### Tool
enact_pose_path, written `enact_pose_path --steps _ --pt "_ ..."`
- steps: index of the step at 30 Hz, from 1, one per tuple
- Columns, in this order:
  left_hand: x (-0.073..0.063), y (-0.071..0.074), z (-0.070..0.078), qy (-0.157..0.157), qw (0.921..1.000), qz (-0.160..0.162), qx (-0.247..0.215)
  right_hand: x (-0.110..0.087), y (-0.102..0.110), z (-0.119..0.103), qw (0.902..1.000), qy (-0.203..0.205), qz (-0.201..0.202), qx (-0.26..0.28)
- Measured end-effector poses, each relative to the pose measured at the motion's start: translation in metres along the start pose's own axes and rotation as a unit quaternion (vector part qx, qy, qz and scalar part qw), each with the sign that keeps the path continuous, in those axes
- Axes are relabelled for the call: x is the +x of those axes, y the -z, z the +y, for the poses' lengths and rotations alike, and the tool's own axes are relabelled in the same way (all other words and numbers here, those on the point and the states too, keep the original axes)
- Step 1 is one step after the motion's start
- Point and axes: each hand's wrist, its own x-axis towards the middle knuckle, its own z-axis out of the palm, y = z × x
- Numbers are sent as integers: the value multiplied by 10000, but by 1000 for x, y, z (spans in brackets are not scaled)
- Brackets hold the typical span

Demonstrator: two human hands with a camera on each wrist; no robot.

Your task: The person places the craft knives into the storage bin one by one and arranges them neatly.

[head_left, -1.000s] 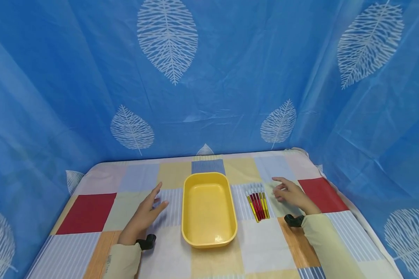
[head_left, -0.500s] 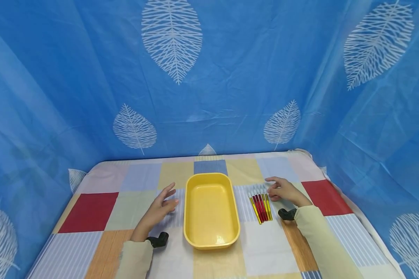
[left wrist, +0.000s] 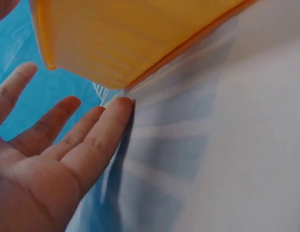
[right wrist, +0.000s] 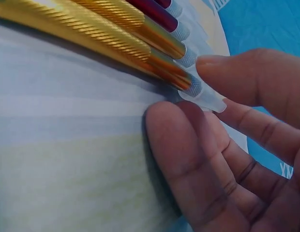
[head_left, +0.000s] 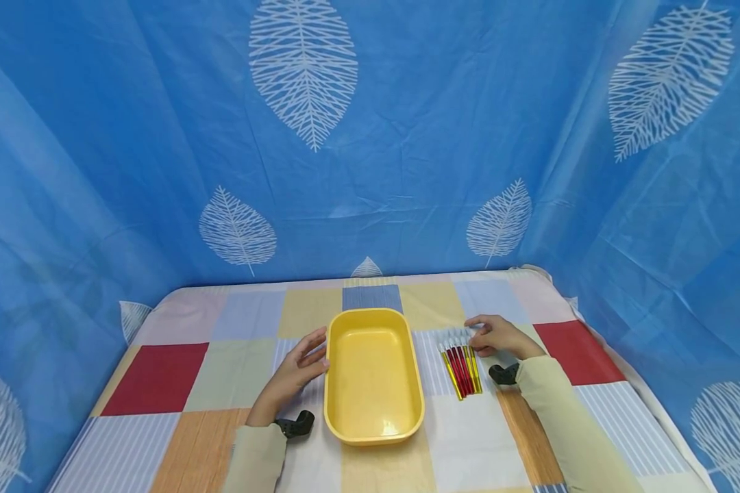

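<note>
Near the middle of the table stands a yellow plastic tray (head_left: 335,383). My left hand (head_left: 297,372) is at its left side, fingers spread and fairly straight. In the left wrist view its fingertips (left wrist: 122,105) lie low beside the tray wall (left wrist: 126,48). To the right of the tray, several craft knives (head_left: 459,366) lie side by side, with gold and red metallic handles and clear caps pointing away from me. My right hand (head_left: 498,335) is over the cap ends. In the right wrist view, thumb and fingers (right wrist: 174,140) are apart around the cap (right wrist: 205,100) of the nearest gold knife (right wrist: 111,38).
A patchwork cloth (head_left: 154,376) covers the table. Blue curtains (head_left: 407,137) with white leaf prints close in the back and both sides. A black wrist camera (head_left: 297,424) is strapped at the left wrist, another black camera (head_left: 503,374) at the right.
My left hand has moved right, up to the tray's side. The right hand has moved left from beside the knives to over their caps. Tray and knives keep their places on the cloth.
</note>
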Motion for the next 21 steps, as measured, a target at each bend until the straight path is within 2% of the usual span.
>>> enact_pose_path --steps 4,9,13,21 --pt "1 -1 -9 -60 9988 -156 -462 5 -1 0 9998 -185 33 -44" --pt "-1 -4 -15 -219 9964 -301 -756 8 -2 3 9996 -264 35 -9" --pt "0 -6 -16 -284 9956 -317 -832 7 0 4 9998 -164 -31 104" --pt "2 -7 -18 -59 9962 -268 -827 3 6 4 9974 85 -326 631"
